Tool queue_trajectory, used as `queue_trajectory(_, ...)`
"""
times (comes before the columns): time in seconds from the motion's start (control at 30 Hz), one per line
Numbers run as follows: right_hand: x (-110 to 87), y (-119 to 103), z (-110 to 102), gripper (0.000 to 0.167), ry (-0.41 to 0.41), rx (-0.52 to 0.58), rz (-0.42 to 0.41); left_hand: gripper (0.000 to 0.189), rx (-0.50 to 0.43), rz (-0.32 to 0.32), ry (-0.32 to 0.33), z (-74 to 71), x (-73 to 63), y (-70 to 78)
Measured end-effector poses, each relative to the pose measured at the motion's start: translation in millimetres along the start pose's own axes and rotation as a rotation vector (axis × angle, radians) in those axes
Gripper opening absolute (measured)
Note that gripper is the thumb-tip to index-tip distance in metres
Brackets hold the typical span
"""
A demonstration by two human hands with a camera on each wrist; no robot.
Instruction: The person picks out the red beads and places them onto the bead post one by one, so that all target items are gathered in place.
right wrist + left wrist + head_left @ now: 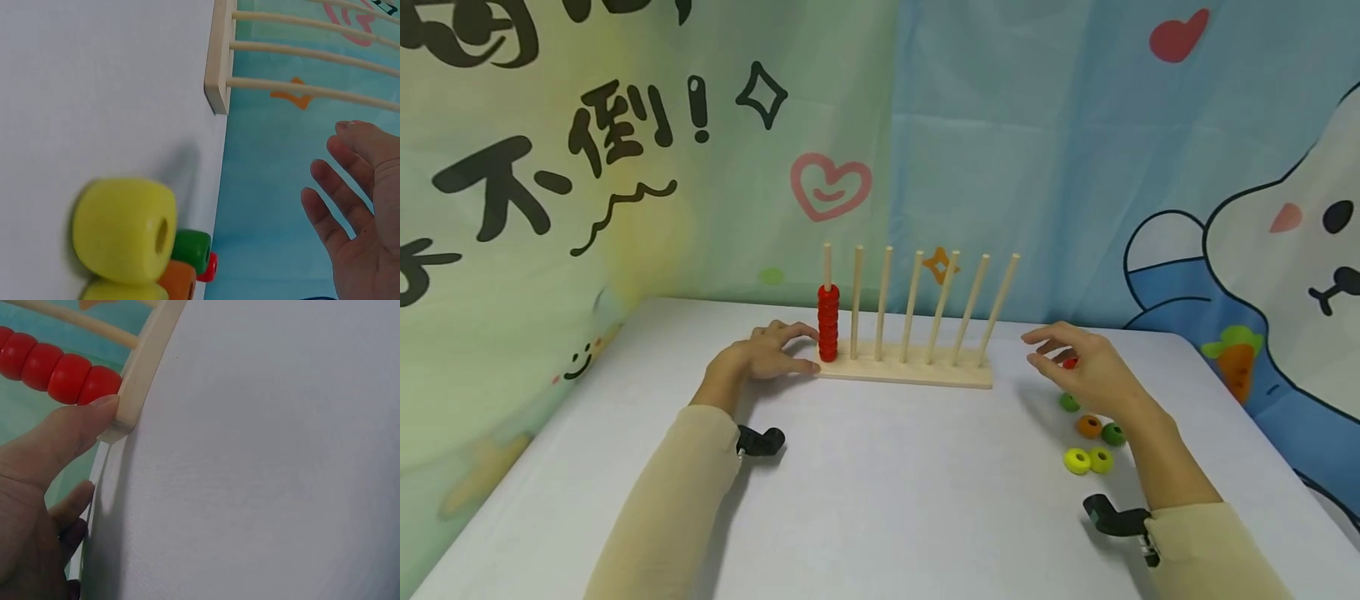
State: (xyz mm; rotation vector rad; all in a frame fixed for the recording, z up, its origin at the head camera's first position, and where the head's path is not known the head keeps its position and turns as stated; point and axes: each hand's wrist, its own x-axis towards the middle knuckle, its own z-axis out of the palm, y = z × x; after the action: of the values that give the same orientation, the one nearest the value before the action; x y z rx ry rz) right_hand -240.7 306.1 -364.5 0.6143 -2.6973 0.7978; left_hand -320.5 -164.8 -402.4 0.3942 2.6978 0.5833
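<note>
A wooden peg rack (910, 379) with several upright pegs stands toward the back of the table. Red beads (828, 323) are stacked on its leftmost peg, whose top stays bare. At the rack's left end, my left hand (767, 350) holds the base between thumb and forefinger. In the left wrist view the thumb (81, 425) lies against the base end (134, 394) beside the lowest red bead; the forefinger is hidden. My right hand (1086, 367) is raised right of the rack, fingers loosely bent, nothing seen between them. A red bead (1070, 363) shows partly behind it.
Below the right hand lie loose beads: green (1070, 402), orange (1089, 427), another green (1114, 434) and two yellow beads (1077, 461). The white table (887, 500) ends at a printed cloth backdrop (1000, 125). Each wrist carries a black camera mount (1116, 517).
</note>
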Motion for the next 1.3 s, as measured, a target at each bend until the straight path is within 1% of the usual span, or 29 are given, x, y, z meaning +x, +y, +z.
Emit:
queue_trajectory(0.2, -0.2, 10.7, -10.9, 0.026, -0.028, -0.016, 0.015, 0.065, -0.002, 0.001, 0.012, 0.6, -1.8, -1.2)
queue_trajectory(0.33, -5.4, 20.5, -18.7, 0.03, -0.053, -0.022, 0.067, 0.064, -0.003, 0.007, 0.016, 1.3, -0.5, 0.9)
queue_trajectory(0.47, -11.9, 31.8, -28.5, 0.033, -0.041, -0.021, 0.144, 0.065, -0.007, 0.006, 0.002, 3.7, 2.2, 3.0)
queue_trajectory(0.53, -13.6, 36.8, -31.7, 0.035, -0.034, -0.024, 0.17, 0.065, -0.005, -0.004, -0.002, 4.5, 3.0, 3.2)
queue_trajectory(0.7, -10.7, 47.7, -30.8, 0.038, -0.059, -0.023, 0.166, 0.066, -0.005, -0.02, 0.01, 3.4, 2.4, 0.0)
queue_trajectory(0.93, -11.0, 59.8, -27.5, 0.039, -0.114, -0.019, 0.185, 0.067, -0.016, -0.015, 0.002, 1.1, 1.6, -1.3)
queue_trajectory(1.17, -12.7, 69.5, -22.7, 0.043, -0.24, 0.0, 0.178, 0.067, -0.015, -0.021, 0.01, 0.1, 0.7, -1.2)
queue_trajectory(1.3, -15.0, 72.5, -21.0, 0.043, -0.283, 0.0, 0.185, 0.067, -0.015, -0.015, 0.009, 1.4, 0.6, -2.4)
